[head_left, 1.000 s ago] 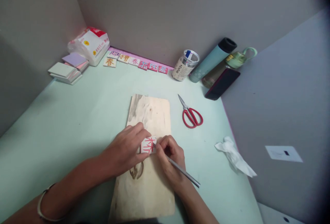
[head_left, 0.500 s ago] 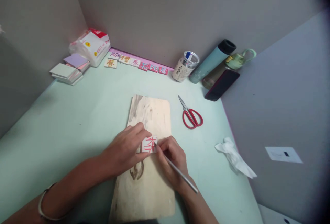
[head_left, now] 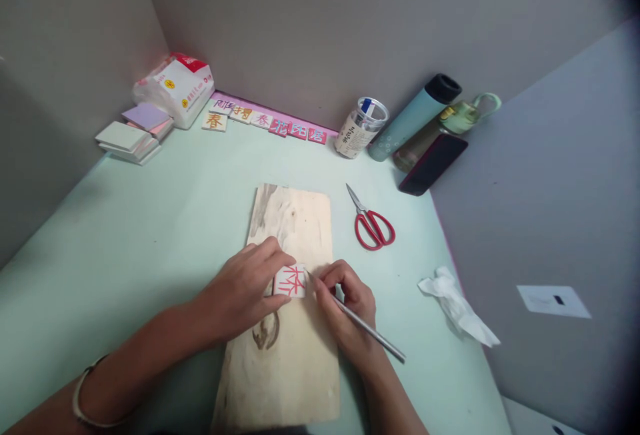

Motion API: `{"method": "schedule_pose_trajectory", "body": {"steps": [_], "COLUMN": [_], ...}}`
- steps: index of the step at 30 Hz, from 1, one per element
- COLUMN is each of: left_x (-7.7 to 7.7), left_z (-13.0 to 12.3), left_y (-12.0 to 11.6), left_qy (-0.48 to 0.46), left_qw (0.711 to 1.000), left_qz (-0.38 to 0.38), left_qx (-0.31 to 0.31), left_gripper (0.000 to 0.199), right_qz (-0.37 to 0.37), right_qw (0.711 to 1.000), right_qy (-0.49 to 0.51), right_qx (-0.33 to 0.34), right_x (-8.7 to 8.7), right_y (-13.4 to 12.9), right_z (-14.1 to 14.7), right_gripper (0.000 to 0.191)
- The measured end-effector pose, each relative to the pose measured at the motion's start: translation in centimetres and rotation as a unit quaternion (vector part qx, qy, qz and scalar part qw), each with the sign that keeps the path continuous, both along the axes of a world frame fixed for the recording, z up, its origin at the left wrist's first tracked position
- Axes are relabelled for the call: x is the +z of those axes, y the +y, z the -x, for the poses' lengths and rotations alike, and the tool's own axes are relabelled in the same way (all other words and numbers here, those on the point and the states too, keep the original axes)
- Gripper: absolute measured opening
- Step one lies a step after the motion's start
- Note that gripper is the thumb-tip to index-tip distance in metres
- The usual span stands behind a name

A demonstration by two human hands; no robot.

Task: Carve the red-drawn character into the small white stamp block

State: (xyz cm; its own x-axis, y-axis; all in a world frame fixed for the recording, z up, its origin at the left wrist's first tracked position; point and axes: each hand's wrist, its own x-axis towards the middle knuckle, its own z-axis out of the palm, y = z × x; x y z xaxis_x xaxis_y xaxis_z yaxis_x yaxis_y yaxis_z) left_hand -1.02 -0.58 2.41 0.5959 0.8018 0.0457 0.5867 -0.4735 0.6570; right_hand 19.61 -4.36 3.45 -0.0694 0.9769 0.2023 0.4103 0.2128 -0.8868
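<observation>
My left hand (head_left: 255, 288) grips a small white square block (head_left: 290, 281) by its left side, thumb at the lower edge and fingertips at the upper. A red character covers the block's top face. Under it lies a pale wooden board (head_left: 295, 368) with a dark knot. My right hand (head_left: 350, 308) pinches a slim silver craft knife (head_left: 373, 331) like a pen. The pointed tip sits just past the block's right edge; whether it touches anything is too small to tell.
Red-handled scissors (head_left: 373, 225) and a crumpled tissue (head_left: 457, 308) lie to the right. At the back stand a clear jar (head_left: 357, 131), a blue bottle (head_left: 413, 118), a green bottle (head_left: 457, 118) and a phone (head_left: 433, 165). Several lettered tiles (head_left: 263, 120), blank blocks (head_left: 127, 138) and a tissue pack (head_left: 180, 91) sit back left.
My right hand has moved right with the craft knife, taking its tip off the red character to beside the block. The left hand and block stay in place.
</observation>
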Motion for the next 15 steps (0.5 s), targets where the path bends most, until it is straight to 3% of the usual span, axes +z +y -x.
{"method": "schedule_pose_trajectory", "body": {"steps": [3,7,10,15], "left_x": [0.05,0.05,0.0,-0.18], "left_z": [-0.02,-0.03,-0.02,0.03], "left_y": [-0.02,-0.01,0.02,0.02], "left_qy": [0.003,0.004,0.005,0.0], "left_qw": [1.0,1.0,1.0,1.0], "left_qz": [0.004,0.008,0.01,0.002], "left_qx": [0.002,0.002,0.001,-0.003], "left_gripper": [0.038,0.039,0.039,0.039], "right_qz": [0.072,0.084,0.043,-0.092], "right_qw": [0.997,0.995,0.998,0.987], "right_qy": [0.033,0.022,-0.01,-0.094], "right_qx": [0.02,0.041,0.05,0.087], "right_x": [0.12,-0.3,-0.59,-0.74], "right_y": [-0.04,-0.03,0.08,0.27], "right_z": [-0.3,-0.36,-0.15,0.25], "right_gripper": [0.028,0.025,0.024,0.024]}}
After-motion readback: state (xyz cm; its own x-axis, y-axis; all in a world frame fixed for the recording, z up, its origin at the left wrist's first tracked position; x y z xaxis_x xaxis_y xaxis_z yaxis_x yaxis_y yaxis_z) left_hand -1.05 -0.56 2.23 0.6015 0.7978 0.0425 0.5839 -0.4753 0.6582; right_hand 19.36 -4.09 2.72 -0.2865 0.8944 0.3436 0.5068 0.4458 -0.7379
